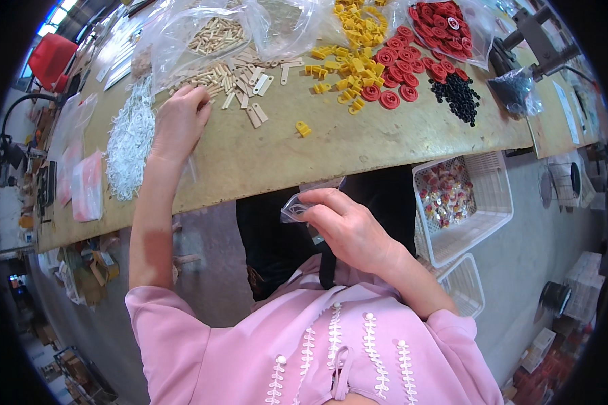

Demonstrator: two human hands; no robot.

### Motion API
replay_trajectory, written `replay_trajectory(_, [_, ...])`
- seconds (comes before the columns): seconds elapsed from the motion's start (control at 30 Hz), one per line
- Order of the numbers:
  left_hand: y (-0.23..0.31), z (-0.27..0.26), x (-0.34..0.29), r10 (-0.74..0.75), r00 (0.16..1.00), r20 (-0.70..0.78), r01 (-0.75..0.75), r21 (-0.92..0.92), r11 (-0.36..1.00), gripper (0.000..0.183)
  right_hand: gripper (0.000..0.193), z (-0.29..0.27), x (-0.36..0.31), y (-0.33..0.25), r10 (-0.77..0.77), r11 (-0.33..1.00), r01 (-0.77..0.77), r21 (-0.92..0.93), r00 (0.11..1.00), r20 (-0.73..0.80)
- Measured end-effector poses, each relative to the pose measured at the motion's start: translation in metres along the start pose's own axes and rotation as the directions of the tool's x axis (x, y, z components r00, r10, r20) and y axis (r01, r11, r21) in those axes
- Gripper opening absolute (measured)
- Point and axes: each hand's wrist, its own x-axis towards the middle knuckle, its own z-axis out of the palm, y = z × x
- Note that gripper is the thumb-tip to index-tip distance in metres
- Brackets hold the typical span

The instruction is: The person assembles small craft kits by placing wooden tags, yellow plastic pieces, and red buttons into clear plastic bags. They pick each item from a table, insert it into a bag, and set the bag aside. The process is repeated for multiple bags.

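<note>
My left hand (182, 125) reaches over the table to the near edge of a pile of small cream-coloured pegs (216, 79). Its fingers are curled together, and what they pinch, if anything, is hidden. Beside that wrist lies a heap of white string (130, 145). Close to my body, just off the table's front edge, my right hand (348, 228) grips a small clear plastic bag (292, 210). Something pale and looped, like string, shows inside the bag. To the right of the pegs lie flat cream strips with holes (255, 115).
Yellow plastic parts (358, 67), red discs (400, 64) and small black pieces (456, 98) lie in piles on the table (250, 162). One yellow piece (303, 129) sits alone. A white basket (483, 223) of small packed bags stands below at right. A clamp arm (537, 40) rises far right.
</note>
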Motion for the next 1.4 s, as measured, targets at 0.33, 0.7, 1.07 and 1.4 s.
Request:
replay_trajectory(0.33, [0.126, -0.027, -0.084, 0.009, 1.000, -0.008, -0.012, -0.808, 0.589, 0.020, 0.021, -0.007, 0.013, -0.004, -0.022, 0.998, 0.027, 0.065, 0.997, -0.076])
replay_trajectory(0.7, [0.054, 0.000, -0.011, 0.236, 0.972, -0.012, -0.230, -0.274, 0.934, 0.016, 0.021, -0.006, 0.001, -0.001, 0.025, 0.999, -0.024, 0.043, 0.999, -0.044])
replay_trajectory(1.07, [0.049, -0.012, 0.011, 0.146, 0.908, 0.392, -0.005, -0.338, 0.941, 0.013, 0.017, -0.007, -0.006, 0.004, 0.057, 0.998, -0.055, 0.042, 0.997, -0.044])
replay_trajectory(1.4, [0.085, -0.016, -0.035, -0.089, 0.922, 0.376, 0.355, -0.732, 0.582, 0.009, 0.020, -0.011, -0.004, 0.008, 0.025, 0.999, -0.022, 0.031, 0.996, -0.087])
